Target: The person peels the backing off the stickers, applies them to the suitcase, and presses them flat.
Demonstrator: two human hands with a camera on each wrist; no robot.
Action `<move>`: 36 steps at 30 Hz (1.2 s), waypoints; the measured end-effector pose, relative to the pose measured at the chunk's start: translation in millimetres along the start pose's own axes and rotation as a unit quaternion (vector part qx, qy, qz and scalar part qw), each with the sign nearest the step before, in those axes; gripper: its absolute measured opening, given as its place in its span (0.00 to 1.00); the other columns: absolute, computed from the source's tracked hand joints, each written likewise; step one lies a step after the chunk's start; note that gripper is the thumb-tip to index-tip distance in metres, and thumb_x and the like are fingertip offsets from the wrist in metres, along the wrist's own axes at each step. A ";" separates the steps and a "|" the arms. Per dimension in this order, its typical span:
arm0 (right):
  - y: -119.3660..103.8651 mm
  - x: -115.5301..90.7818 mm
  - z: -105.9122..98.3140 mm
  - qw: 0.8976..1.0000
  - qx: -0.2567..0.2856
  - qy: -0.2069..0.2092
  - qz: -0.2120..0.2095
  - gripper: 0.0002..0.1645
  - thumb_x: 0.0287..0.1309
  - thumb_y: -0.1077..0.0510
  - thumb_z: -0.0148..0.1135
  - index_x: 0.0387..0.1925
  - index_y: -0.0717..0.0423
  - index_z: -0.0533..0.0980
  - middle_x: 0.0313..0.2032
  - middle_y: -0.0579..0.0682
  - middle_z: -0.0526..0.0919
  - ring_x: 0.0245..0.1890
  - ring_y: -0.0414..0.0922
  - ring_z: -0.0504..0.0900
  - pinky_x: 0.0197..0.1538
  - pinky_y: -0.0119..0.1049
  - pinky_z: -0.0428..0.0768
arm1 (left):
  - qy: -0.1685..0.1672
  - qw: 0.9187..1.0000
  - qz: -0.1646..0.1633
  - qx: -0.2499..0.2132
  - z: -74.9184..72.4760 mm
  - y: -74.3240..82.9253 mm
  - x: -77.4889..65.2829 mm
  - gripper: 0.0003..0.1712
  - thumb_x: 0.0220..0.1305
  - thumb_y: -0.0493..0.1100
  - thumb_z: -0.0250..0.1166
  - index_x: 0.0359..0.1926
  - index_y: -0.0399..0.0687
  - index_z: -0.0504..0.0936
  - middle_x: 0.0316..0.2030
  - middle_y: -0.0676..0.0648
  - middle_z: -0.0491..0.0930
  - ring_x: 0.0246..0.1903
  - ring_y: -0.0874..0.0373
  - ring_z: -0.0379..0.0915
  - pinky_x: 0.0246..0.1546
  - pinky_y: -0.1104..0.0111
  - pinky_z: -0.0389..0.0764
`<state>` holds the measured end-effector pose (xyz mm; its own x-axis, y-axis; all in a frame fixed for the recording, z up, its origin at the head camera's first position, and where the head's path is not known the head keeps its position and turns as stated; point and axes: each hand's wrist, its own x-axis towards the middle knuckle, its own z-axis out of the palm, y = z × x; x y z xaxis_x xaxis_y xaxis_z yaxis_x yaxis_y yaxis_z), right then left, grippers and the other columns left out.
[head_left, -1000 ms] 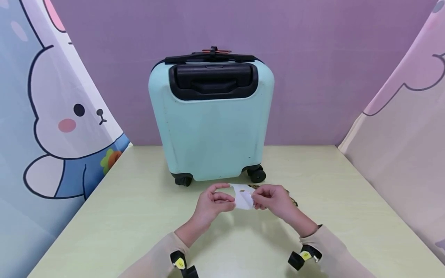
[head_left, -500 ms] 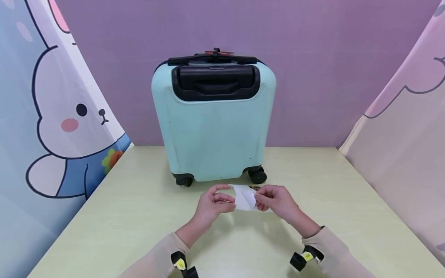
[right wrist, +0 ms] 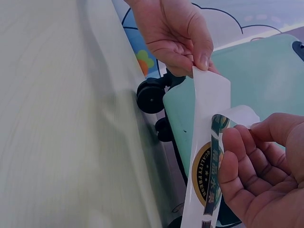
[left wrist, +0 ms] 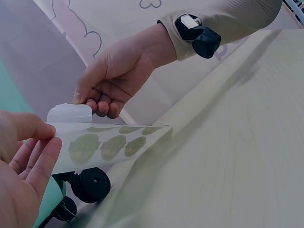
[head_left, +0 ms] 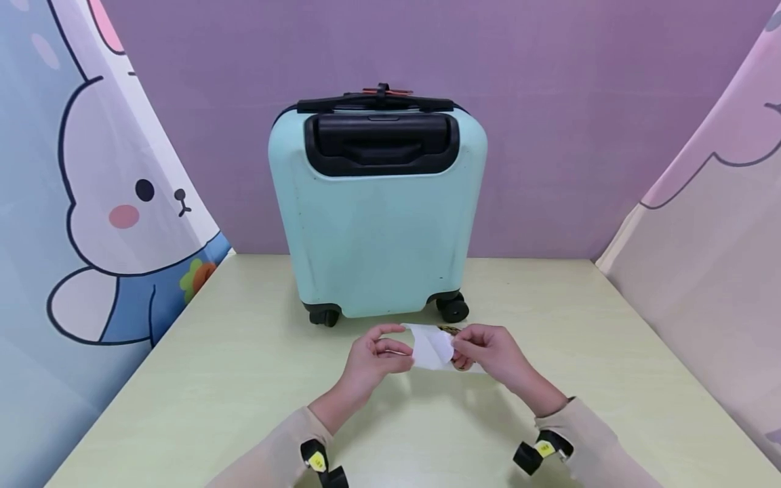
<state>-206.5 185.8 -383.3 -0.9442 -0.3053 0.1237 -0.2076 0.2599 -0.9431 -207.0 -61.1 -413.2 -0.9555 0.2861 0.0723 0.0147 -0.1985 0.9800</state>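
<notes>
A strip-shaped white sticker sheet (head_left: 428, 349) is held up between both hands, just in front of the suitcase. My left hand (head_left: 373, 359) pinches its left end between thumb and fingers. Part of the sheet is peeled back into a curled white flap (right wrist: 241, 115), whose edge my right hand (head_left: 488, 349) pinches between thumb and forefinger. In the right wrist view, a round black-and-gold label (right wrist: 202, 173) reading "QUALITY FRESH" shows on the sheet beside the right fingers. Several round labels (left wrist: 113, 147) show through the sheet's back in the left wrist view.
Upright behind the hands stands a mint-green suitcase (head_left: 378, 237) with a black handle (head_left: 381, 146) and black wheels (head_left: 453, 308). The pale wood-grain table (head_left: 256, 379) lies under everything. A purple backdrop (head_left: 549, 135) and printed curtains (head_left: 110, 176) enclose the table.
My right hand has moved a little to the right, drawing the flap farther back and widening the white curl. The left hand keeps its hold. The head view has shifted slightly.
</notes>
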 end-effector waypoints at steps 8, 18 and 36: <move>4.2 0.1 -6.2 0.999 -0.024 0.015 0.020 0.09 0.67 0.64 0.61 0.38 0.70 0.80 0.28 0.55 0.85 0.26 0.44 0.84 0.19 0.27 0.71 | 0.005 1.000 -0.001 0.001 -0.5 -0.4 0.9 0.30 0.55 0.24 0.70 0.60 0.32 0.73 0.34 0.47 0.86 0.37 0.55 0.84 0.42 0.63 0.86; 8.8 -1.7 -11.5 1.000 -0.007 0.024 0.008 0.10 0.67 0.65 0.60 0.38 0.73 0.79 0.29 0.57 0.84 0.27 0.43 0.83 0.30 0.34 0.83 | 0.003 1.000 0.004 -0.003 -0.1 0.2 -0.4 0.30 0.55 0.24 0.69 0.60 0.31 0.72 0.34 0.49 0.86 0.37 0.56 0.84 0.41 0.64 0.85; 11.7 -5.2 -18.7 0.999 0.003 0.045 0.015 0.09 0.67 0.67 0.59 0.37 0.74 0.78 0.28 0.57 0.84 0.27 0.44 0.83 0.33 0.34 0.84 | 0.018 1.000 0.004 0.002 -1.3 -5.8 -1.2 0.28 0.55 0.22 0.68 0.58 0.30 0.73 0.34 0.49 0.86 0.36 0.56 0.84 0.40 0.65 0.86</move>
<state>-208.9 207.5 -389.1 -0.9694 -0.2128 0.1221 -0.1771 0.2624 -0.9486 -206.4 -61.5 -419.2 -0.9653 0.2503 0.0743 0.0242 -0.1977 0.9800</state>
